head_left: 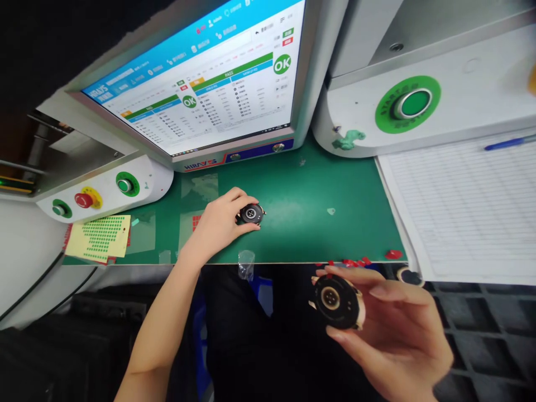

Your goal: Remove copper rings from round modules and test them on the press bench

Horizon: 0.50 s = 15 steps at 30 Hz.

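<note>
My left hand (224, 220) grips a round black smartwatch body (252, 213) by its edges, low over the green mat (293, 184). Its back faces up, with a pale sensor ring in the centre. In front of the mat's near edge, my right hand (397, 321) holds a second watch case (338, 301) between thumb and fingers. That one has a black back with a gold-coloured ring and gold lugs, and no strap on it. Whether the left watch touches the mat, I cannot tell.
Behind the mat a monitor (234, 84) shows OK marks. Button panels (138, 178) flank it, one with a red stop button (84, 200). Lined paper (464, 206) with a blue pen (508, 143) lies right, above a black compartmented tray (486, 324). A yellow sticker sheet (103, 237) lies left.
</note>
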Tool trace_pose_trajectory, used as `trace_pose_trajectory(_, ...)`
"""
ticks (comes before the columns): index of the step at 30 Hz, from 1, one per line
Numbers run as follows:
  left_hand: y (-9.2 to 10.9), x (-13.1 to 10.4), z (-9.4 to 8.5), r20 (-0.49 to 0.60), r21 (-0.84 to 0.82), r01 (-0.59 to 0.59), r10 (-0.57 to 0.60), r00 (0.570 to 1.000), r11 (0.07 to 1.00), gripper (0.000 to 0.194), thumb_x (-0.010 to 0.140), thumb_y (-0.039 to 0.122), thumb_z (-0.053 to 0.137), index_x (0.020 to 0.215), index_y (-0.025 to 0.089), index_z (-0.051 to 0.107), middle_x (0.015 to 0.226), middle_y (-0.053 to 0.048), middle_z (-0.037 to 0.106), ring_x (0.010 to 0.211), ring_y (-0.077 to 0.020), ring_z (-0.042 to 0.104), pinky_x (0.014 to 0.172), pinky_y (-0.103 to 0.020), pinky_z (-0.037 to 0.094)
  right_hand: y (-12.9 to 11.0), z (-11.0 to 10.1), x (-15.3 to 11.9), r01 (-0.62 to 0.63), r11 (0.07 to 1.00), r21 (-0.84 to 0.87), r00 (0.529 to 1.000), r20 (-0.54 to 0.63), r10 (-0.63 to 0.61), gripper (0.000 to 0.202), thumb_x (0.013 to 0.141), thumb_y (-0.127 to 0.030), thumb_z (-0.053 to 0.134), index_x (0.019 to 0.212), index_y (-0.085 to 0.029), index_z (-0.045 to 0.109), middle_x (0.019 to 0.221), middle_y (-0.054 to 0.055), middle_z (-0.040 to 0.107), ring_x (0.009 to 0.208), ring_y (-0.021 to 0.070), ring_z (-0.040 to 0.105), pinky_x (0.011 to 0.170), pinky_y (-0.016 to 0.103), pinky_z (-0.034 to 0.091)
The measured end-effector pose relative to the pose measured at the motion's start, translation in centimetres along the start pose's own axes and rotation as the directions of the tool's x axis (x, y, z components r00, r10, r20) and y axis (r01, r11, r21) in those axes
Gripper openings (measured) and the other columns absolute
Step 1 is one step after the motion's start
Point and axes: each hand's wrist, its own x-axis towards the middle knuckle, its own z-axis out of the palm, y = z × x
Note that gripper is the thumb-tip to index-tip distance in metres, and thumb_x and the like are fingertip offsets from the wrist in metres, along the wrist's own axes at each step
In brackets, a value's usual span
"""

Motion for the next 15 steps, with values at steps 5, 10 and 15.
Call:
trace_pose_trajectory(5, -0.4, -0.5, 1.2, -0.094, -0.012, 0.03, -0.031, 0.995, 0.999, 0.036, 0.075, 0.028, 0.083, 0.107, 0.021, 0.068, 0.106, -0.002, 0.063, 0.066, -0.0094, 0.059, 0.072, -0.028, 0.054, -0.2, 0.5, -0.1, -0.031, 0.999, -0.015, 0.999, -0.011, 0.031, 0.036, 0.078, -0.012, 0.08, 0.107, -0.024, 0.063, 0.105, 0.004, 0.075, 0.097, 0.0189, 0.074, 0.084, 0.032, 0.065)
trace_pose_trajectory(10, -0.6, -1.0, 1.6, -0.135, 0.034, -0.008, 0.013, 0.991, 0.999, 0.041, 0.076, 0.03, 0.082, 0.111, 0.019, 0.066, 0.103, -0.003, 0.064, 0.069, -0.0117, 0.061, 0.07, -0.028, 0.055, -0.3, 1.1, -0.7, -0.024, 1.0, 0.015, 1.0, 0.017, 0.023, 0.04, 0.078, -0.007, 0.078, 0.11, -0.025, 0.062, 0.11, 0.003, 0.074, 0.106, 0.0162, 0.071, 0.092, 0.028, 0.061)
trace_pose_trajectory(15, -0.7, -1.4, 2.1, -0.188, 0.033, 0.009, -0.003, 0.982, 0.999, 0.042, 0.076, 0.029, 0.082, 0.113, 0.019, 0.065, 0.102, -0.002, 0.066, 0.069, -0.0113, 0.062, 0.071, -0.027, 0.056, -1.0, 1.1, -1.8, -0.052, 0.998, 0.018, 0.999, -0.013, 0.052, 0.042, 0.076, -0.004, 0.078, 0.107, -0.025, 0.06, 0.111, 0.003, 0.073, 0.104, 0.0171, 0.072, 0.091, 0.027, 0.061)
